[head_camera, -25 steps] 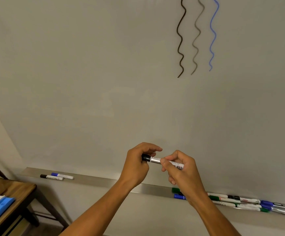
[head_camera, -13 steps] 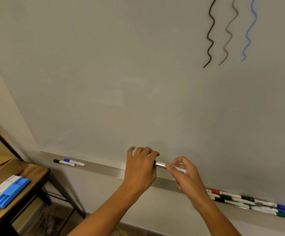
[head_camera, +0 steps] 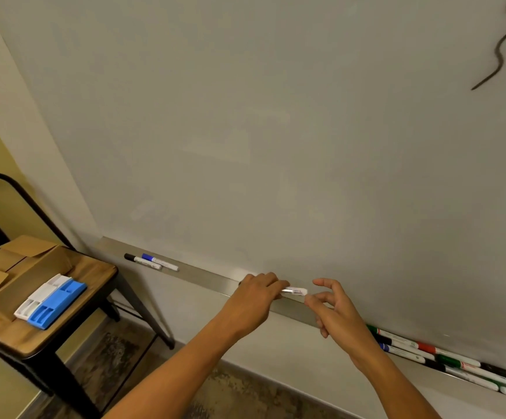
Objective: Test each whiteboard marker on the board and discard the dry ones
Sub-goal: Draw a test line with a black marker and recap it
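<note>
The left hand [head_camera: 254,293] grips a capped marker [head_camera: 294,290] by its cap end just above the metal tray [head_camera: 203,276]; the right hand [head_camera: 331,303] is beside the barrel's free end, fingers loosely spread and holding nothing. The step looks like sorting a tested marker. Next comes carrying it leftward along the tray toward the two markers [head_camera: 152,261] lying there. Untested markers [head_camera: 445,358] crowd the tray's right end, below the whiteboard [head_camera: 275,131].
</note>
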A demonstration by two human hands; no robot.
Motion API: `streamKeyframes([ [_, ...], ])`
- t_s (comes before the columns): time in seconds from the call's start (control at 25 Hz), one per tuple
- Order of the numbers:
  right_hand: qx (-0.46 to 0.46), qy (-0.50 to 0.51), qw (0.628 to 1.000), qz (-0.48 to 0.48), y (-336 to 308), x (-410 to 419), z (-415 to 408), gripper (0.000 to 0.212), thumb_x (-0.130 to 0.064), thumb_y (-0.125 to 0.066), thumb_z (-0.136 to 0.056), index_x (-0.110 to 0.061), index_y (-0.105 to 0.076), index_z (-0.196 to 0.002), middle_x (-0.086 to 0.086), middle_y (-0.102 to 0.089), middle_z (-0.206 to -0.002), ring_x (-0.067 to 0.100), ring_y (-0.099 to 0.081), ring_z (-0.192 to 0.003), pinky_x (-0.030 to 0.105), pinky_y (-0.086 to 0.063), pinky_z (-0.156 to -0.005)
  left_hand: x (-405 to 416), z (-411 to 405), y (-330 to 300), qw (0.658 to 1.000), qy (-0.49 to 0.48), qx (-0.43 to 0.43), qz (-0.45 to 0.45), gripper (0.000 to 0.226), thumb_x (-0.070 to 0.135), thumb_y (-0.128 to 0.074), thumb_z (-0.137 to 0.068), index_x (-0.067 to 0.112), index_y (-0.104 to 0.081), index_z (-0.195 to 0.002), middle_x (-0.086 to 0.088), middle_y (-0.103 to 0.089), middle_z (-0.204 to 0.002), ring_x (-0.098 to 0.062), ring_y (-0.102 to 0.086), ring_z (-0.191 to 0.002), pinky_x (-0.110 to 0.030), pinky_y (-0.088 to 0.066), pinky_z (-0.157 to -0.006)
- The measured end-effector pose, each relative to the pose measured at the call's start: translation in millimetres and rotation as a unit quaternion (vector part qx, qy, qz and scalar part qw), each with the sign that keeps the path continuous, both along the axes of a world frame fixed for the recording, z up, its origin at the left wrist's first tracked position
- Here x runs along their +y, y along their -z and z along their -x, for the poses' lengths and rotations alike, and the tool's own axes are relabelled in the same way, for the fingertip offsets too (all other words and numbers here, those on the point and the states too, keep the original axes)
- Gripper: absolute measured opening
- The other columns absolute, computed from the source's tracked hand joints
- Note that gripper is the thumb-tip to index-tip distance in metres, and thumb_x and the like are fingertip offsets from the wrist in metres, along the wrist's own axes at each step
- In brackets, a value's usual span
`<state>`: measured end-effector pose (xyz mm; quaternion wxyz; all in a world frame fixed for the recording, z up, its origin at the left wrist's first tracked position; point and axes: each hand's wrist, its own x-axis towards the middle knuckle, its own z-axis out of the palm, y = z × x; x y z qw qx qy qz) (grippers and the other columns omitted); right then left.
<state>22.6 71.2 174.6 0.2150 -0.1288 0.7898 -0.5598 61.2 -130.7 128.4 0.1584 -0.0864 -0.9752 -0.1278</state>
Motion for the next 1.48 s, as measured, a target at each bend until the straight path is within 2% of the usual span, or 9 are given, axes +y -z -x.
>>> streamKeyframes([
  [0.16,-0.022,-0.029,0.999,-0.04,23.7,-10.8,18.5,0.03,-0.035,-0.062,-0.098,-0.043,-0.048,-0.123,-0.002,-0.064,-0.112,0.017,-0.059,-0.078,0.024,-0.051,-0.064,-52.7,8.2,40.2,0.996,-0.071,-0.049,-0.013,0.049,-0.003,-0.057,-0.09,0.024,-0.053,-0.131,-0.001,-0.045,-0.119,-0.021,-0.05,-0.097,-0.024,-0.041,-0.078],
  [0.28,-0.042,-0.04,0.997,-0.059,40.0,-20.3,29.4,0.028,-0.033,-0.062,-0.098,-0.042,-0.052,-0.122,-0.001,-0.064,-0.11,0.018,-0.061,-0.081,0.026,-0.051,-0.065,-94.8,15.0,66.4,0.991,-0.096,-0.096,-0.003,0.063,-0.013,-0.056,-0.081,0.025,-0.053,-0.131,-0.002,-0.044,-0.116,-0.022,-0.051,-0.097,-0.029,-0.05,-0.08],
  [0.4,-0.048,-0.037,0.995,-0.074,52.2,-30.0,40.4,0.025,-0.032,-0.062,-0.098,-0.039,-0.055,-0.121,0.0,-0.064,-0.109,0.018,-0.061,-0.082,0.025,-0.051,-0.065,-126.1,22.2,86.3,0.984,-0.126,-0.128,0.017,0.073,-0.019,-0.055,-0.075,0.026,-0.052,-0.132,-0.004,-0.047,-0.118,-0.025,-0.052,-0.101,-0.032,-0.052,-0.083],
  [0.68,-0.046,-0.063,0.989,-0.127,77.9,-62.8,63.5,0.018,-0.034,-0.059,-0.099,-0.041,-0.057,-0.115,-0.006,-0.063,-0.111,0.017,-0.063,-0.09,0.027,-0.048,-0.073,-171.2,38.5,119.2,0.969,-0.179,-0.168,0.026,0.064,-0.017,-0.05,-0.079,0.019,-0.06,-0.131,-0.01,-0.054,-0.122,-0.034,-0.052,-0.11,-0.038,-0.046,-0.093],
  [0.92,-0.052,-0.073,0.986,-0.144,92.7,-68.8,70.5,0.015,-0.034,-0.06,-0.099,-0.04,-0.059,-0.113,-0.007,-0.063,-0.111,0.015,-0.06,-0.089,0.027,-0.046,-0.074,-190.2,38.5,136.4,0.958,-0.188,-0.217,0.024,0.059,-0.01,-0.05,-0.087,0.02,-0.055,-0.138,-0.008,-0.051,-0.131,-0.031,-0.047,-0.118,-0.039,-0.039,-0.103],
  [1.04,-0.051,-0.063,0.986,-0.145,97.8,-66.0,73.4,0.015,-0.033,-0.06,-0.098,-0.04,-0.06,-0.112,-0.006,-0.063,-0.11,0.014,-0.06,-0.086,0.027,-0.046,-0.073,-196.1,39.0,142.7,0.955,-0.211,-0.209,0.02,0.057,-0.009,-0.054,-0.085,0.021,-0.058,-0.133,-0.008,-0.054,-0.128,-0.032,-0.046,-0.119,-0.041,-0.039,-0.105],
  [1.2,-0.049,-0.057,0.986,-0.151,103.9,-56.7,71.9,0.015,-0.033,-0.059,-0.099,-0.039,-0.06,-0.113,-0.008,-0.063,-0.112,0.013,-0.059,-0.089,0.026,-0.045,-0.075,-188.4,37.8,150.7,0.957,-0.235,-0.172,0.007,0.059,-0.015,-0.061,-0.072,0.014,-0.064,-0.123,-0.01,-0.061,-0.123,-0.035,-0.052,-0.115,-0.045,-0.044,-0.102],
  [1.4,-0.047,-0.035,0.986,-0.154,107.3,-37.5,67.8,0.016,-0.033,-0.059,-0.099,-0.037,-0.06,-0.115,-0.009,-0.062,-0.112,0.012,-0.06,-0.09,0.025,-0.045,-0.074,-147.3,44.1,141.3,0.966,-0.223,-0.119,-0.053,0.063,-0.015,-0.062,-0.064,0.011,-0.066,-0.121,-0.011,-0.062,-0.12,-0.034,-0.054,-0.112,-0.045,-0.045,-0.099],
  [1.48,-0.045,-0.022,0.987,-0.154,107.9,-27.9,64.4,0.018,-0.032,-0.059,-0.099,-0.033,-0.06,-0.117,-0.008,-0.062,-0.111,0.013,-0.061,-0.095,0.025,-0.047,-0.076,-121.3,48.8,135.1,0.97,-0.209,-0.093,-0.08,0.058,-0.013,-0.063,-0.067,0.009,-0.066,-0.12,-0.012,-0.064,-0.118,-0.034,-0.055,-0.11,-0.045,-0.046,-0.098],
])
